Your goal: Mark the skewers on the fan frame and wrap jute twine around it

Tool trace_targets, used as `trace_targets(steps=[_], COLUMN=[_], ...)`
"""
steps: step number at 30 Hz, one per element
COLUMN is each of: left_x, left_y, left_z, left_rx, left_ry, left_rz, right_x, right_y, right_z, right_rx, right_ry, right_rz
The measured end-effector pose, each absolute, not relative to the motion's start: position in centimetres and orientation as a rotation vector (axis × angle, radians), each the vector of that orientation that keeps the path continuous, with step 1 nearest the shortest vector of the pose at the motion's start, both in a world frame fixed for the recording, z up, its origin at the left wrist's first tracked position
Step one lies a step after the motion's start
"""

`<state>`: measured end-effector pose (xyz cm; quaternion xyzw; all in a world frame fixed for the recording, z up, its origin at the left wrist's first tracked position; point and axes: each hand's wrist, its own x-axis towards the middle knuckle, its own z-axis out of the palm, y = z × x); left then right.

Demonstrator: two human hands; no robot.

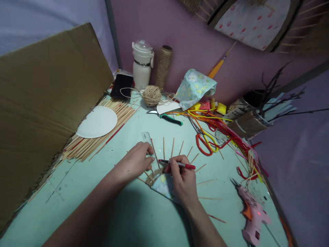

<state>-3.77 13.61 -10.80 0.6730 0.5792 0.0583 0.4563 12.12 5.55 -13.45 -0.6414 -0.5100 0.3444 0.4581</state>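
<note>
Left hand (pixel 138 159): on a clear ruler (pixel 145 137) beside a stick (pixel 155 152); grip unclear from here. Right hand (pixel 183 175): closed round a red pen (pixel 190 166). Floral panel (pixel 161 187): on the table (pixel 123 137), partly under the right hand. Advisable: ruler steady, pen light.

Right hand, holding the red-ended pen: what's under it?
Light-blue floral fabric shows beside the right hand and seems to run beneath it, with brown woven twine along the fabric's curved edge. Whatever the hand covers can't be seen.
</note>
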Motion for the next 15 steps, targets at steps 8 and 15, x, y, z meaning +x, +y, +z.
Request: trace_targets(steps=[8,15], left_x=[-3.82,-3.72], left_y=[13.62,13.54], left_z=[-10.97,-10.82], left_rx=[1.656,1.655], left_ry=[1.429,1.439], left_rz=[0.152,0.176], right_x=[12.09,12.14], right_y=[5.56,5.6], right_z=[-13.43,-13.42], right_rx=[-1.573,-1.61], right_ry=[-1.257,-1.263], right_rz=[0.863,0.85])
